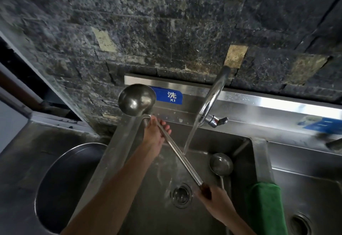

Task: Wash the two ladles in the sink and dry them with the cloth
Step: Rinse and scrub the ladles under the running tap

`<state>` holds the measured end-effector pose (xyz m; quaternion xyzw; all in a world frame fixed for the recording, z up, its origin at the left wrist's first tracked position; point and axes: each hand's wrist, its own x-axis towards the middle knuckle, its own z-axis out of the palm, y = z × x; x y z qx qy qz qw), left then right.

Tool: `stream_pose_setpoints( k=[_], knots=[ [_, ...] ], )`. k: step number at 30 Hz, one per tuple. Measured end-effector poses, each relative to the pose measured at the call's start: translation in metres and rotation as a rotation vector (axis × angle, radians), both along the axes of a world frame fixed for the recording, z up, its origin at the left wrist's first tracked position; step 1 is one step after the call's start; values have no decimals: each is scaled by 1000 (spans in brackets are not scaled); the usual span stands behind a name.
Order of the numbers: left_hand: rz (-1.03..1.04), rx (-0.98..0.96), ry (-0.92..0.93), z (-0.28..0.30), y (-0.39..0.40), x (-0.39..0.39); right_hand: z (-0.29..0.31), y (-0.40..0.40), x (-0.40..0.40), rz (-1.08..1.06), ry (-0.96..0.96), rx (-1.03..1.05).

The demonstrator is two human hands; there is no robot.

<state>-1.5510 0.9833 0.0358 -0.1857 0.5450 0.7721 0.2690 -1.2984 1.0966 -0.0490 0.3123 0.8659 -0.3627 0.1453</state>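
Steel long-handled ladle [137, 98], bowl raised, gripped by left hand [154, 134] and right hand [215, 197] over sink [246, 160].

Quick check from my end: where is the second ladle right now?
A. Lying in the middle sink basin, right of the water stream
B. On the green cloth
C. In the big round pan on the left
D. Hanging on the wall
A: the second ladle lies in the sink basin just right of the running water, while both hands hold the large ladle.
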Motion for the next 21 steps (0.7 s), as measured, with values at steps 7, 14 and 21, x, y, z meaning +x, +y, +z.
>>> stream_pose_setpoints(
  k=[7,14,21],
  knots=[
    [-93,54,-210,-45,21,82,23,-19,-46,-90,76,165],
    [-195,10,-276,-53,31,90,19,-20,7,-125,18,99],
    [-160,-6,-442,-59,16,117,41,-52,31,-119,-133,19]
  ],
)
